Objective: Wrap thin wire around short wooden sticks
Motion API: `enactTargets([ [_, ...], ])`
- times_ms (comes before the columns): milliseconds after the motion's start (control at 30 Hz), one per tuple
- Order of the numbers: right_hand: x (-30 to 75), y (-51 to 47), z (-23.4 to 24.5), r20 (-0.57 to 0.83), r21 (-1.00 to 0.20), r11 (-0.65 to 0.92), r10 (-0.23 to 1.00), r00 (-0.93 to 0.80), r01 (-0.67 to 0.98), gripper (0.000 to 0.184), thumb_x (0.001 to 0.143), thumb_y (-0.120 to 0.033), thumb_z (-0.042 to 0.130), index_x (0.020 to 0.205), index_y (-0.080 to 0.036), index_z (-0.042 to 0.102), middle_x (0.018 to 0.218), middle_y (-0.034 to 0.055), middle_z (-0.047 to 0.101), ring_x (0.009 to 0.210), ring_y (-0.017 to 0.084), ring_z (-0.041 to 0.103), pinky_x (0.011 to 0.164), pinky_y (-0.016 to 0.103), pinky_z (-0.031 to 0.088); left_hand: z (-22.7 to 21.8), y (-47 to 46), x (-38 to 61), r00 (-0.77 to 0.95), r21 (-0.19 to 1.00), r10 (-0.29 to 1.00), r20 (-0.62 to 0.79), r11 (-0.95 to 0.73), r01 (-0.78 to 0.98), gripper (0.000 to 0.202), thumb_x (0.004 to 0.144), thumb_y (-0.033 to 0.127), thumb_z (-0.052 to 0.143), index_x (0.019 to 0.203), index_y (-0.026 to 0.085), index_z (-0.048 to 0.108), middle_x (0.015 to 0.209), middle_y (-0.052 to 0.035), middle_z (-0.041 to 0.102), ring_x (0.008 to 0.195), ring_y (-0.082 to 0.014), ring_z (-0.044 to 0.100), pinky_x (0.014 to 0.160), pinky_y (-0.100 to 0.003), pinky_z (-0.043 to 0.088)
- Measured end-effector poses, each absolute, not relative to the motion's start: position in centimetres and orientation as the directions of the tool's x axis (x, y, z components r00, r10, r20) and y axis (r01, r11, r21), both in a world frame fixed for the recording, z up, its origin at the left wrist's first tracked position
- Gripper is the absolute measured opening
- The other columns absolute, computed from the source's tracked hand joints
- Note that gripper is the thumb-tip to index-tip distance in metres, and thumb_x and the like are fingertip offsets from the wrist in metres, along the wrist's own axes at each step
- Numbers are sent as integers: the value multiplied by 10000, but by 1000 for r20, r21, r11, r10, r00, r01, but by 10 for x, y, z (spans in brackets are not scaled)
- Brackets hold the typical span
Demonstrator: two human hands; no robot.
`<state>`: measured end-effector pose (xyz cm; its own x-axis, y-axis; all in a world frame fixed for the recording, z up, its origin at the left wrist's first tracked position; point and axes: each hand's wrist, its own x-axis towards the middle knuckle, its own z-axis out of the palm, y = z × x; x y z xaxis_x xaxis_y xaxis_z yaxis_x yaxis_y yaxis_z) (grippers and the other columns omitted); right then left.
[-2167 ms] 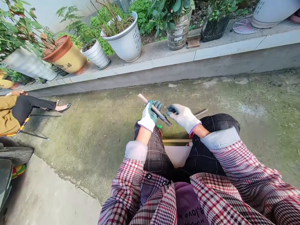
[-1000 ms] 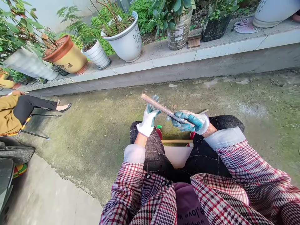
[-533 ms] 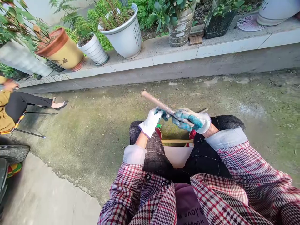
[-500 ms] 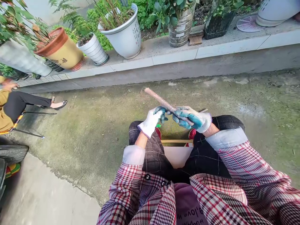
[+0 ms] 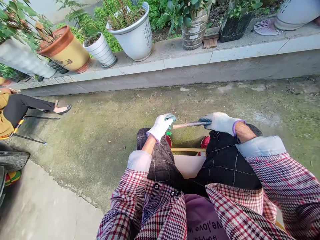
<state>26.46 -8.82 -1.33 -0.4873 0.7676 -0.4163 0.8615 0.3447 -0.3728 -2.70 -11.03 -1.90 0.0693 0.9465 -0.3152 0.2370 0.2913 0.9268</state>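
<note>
Both my hands wear white gloves with blue-green coated palms. My right hand (image 5: 220,122) is closed around the right end of a short wooden stick (image 5: 188,125). The stick lies nearly level above my knees, its bare pale end to the left and a grey wrapping along the rest. My left hand (image 5: 161,126) has its fingers curled together beside the bare end; whether they touch the stick, I cannot tell. A thin strand (image 5: 180,120) runs between the left fingertips and the stick.
Below my hands, a yellowish bar (image 5: 188,150) crosses between my red shoes (image 5: 205,142). A small green object (image 5: 168,133) shows by the left shoe. Potted plants stand along a low ledge (image 5: 185,63) ahead. A person (image 5: 17,108) sits at the left.
My hands have moved apart, the right one shifting rightward with the stick. The stick has swung from a diagonal to nearly level, and its bare end now lies by my left hand.
</note>
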Motion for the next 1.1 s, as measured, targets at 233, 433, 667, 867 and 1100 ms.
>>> enactTargets([
  [233,258,-93,-11,-273,-934,-44,729,-627,355,293,638,-327,773,903,-201,764,770,-6,711,663,151,613,598,251,452,-25,-114,-9,196,930,909,-368,364,57,185,745,252,706,869,127,759,696,-9,655,552,-77,495,504,-197,442],
  [433,236,-89,-19,-223,-749,28,930,-291,662,202,777,-307,656,932,-188,709,712,5,642,619,156,578,558,258,412,-29,-127,6,373,908,828,-418,367,203,247,788,271,677,971,131,768,757,-4,671,506,-48,438,463,-184,407],
  [667,256,-86,-27,-266,-167,266,915,-303,949,313,833,-244,585,1109,-235,734,1044,104,715,818,238,670,627,299,410,-38,-118,-17,78,915,925,-373,352,199,152,761,234,686,877,168,758,814,-16,705,566,-81,520,485,-186,430],
  [867,262,-93,-25,-394,-729,188,670,-629,658,235,694,-253,710,916,-212,775,749,-25,704,677,159,608,636,259,432,-39,-113,-16,63,947,947,-315,311,77,119,712,245,740,778,146,731,774,-27,709,626,-103,550,538,-208,418],
  [1100,233,-94,-12,-247,-965,-172,854,-457,200,357,631,-316,813,951,-167,757,791,22,714,659,155,605,553,254,481,-35,-132,9,323,906,846,-424,388,171,190,799,303,710,859,131,765,540,30,558,478,-84,459,470,-215,351],
])
